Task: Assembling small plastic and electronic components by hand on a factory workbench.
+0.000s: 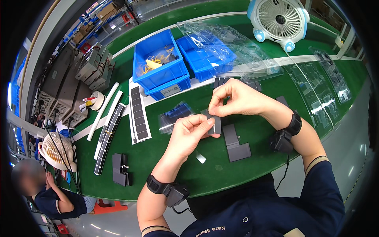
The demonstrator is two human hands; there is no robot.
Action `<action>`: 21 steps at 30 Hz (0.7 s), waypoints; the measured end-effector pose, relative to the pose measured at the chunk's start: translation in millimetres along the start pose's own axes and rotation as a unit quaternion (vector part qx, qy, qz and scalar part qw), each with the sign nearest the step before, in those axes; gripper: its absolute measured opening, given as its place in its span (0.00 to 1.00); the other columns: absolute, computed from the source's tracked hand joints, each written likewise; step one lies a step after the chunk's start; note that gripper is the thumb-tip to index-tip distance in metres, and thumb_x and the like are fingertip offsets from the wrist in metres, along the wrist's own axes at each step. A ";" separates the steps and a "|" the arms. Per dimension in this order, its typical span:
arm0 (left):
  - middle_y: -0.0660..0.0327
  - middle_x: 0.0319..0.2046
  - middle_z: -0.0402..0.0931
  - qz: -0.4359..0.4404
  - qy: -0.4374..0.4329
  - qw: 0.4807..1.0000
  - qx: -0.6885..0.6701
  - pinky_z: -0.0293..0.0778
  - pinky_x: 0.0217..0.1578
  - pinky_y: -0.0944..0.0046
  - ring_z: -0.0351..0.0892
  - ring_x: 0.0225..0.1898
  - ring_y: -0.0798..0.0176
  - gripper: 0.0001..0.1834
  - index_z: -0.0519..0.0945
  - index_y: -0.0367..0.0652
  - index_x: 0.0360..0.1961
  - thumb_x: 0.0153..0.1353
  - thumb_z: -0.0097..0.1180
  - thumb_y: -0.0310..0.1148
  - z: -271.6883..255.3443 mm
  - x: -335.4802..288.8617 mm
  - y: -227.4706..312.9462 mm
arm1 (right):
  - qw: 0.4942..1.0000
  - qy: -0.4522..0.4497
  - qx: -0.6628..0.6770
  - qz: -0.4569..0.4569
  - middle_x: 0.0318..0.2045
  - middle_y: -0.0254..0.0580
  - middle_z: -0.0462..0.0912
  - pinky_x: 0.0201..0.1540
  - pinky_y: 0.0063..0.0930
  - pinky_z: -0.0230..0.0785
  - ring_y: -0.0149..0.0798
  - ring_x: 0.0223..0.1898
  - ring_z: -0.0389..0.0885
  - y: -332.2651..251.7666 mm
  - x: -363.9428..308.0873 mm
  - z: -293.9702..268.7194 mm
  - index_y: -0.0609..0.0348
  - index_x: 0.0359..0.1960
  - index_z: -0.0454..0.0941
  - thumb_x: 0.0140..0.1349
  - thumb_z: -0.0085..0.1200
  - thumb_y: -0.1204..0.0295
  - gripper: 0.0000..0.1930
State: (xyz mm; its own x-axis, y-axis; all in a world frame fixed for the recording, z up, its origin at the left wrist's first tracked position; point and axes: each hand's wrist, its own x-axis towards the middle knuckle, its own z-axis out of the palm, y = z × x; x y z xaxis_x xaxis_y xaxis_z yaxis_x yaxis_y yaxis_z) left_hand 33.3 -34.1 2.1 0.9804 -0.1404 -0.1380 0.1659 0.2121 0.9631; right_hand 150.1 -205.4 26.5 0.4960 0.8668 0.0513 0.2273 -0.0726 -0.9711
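Close together over the green table [177, 177], both my hands meet at a small dark grey flat piece [218, 123]. My left hand [190, 133] grips it from the left, thumb on top and fingers beneath. Thumb and forefinger of my right hand [233, 98] are pinched at its upper edge; what lies between those fingertips is too small to make out. Just right of the piece lies an L-shaped dark grey block [235, 146]. A small shiny strip [201, 157] rests below my left hand. Beyond that hand is a dark sheet in clear film [177, 114].
White sheets with black rectangles [139, 114] and long strips [108, 138] lie at left, near stacked dark blocks [119, 170]. Blue bins [167, 75], clear plastic trays [244, 55] and a fan [280, 19] stand at the back. Another person [63, 197] sits far left.
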 end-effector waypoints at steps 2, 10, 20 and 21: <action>0.64 0.30 0.76 -0.002 -0.003 1.000 0.002 0.79 0.39 0.65 0.76 0.32 0.72 0.10 0.80 0.33 0.33 0.62 0.55 0.32 0.6 0.4 -0.2 | 1.000 0.001 -0.001 -0.007 0.23 0.34 0.79 0.32 0.19 0.67 0.24 0.28 0.75 4.1 0.1 -0.4 0.64 0.27 0.83 0.51 0.60 0.72 0.07; 0.64 0.31 0.79 0.005 0.026 0.999 0.029 0.76 0.38 0.71 0.78 0.33 0.72 0.08 0.80 0.35 0.33 0.61 0.56 0.30 -2.1 2.9 -0.7 | 0.998 0.006 -0.012 0.061 0.24 0.32 0.81 0.29 0.17 0.67 0.22 0.26 0.75 -4.3 -5.1 -9.5 0.65 0.30 0.81 0.53 0.62 0.67 0.11; 0.64 0.31 0.79 0.027 0.100 0.995 0.016 0.77 0.38 0.73 0.79 0.33 0.72 0.07 0.79 0.41 0.38 0.58 0.59 0.28 -21.9 12.8 -6.3 | 0.837 -0.090 -0.539 0.023 0.32 0.46 0.72 0.37 0.35 0.72 0.49 0.35 0.76 -7.9 -46.7 29.6 0.66 0.35 0.69 0.27 0.73 0.54 0.36; 0.64 0.30 0.79 0.016 0.094 0.995 0.021 0.77 0.38 0.72 0.79 0.33 0.72 0.06 0.79 0.41 0.36 0.57 0.59 0.28 -22.9 13.2 -7.0 | 0.835 -0.088 -0.543 0.015 0.32 0.46 0.72 0.37 0.36 0.72 0.48 0.35 0.76 -4.4 -46.5 30.5 0.66 0.35 0.68 0.27 0.74 0.55 0.37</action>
State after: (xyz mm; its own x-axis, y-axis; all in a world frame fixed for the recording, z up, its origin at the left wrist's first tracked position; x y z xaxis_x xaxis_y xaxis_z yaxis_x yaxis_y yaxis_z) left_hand 47.5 -15.3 -11.7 0.9883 0.0500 -0.1441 0.1337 0.1715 0.9761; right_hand 100.5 -230.3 21.2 0.4054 0.9090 -0.0973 0.8903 -0.4167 -0.1836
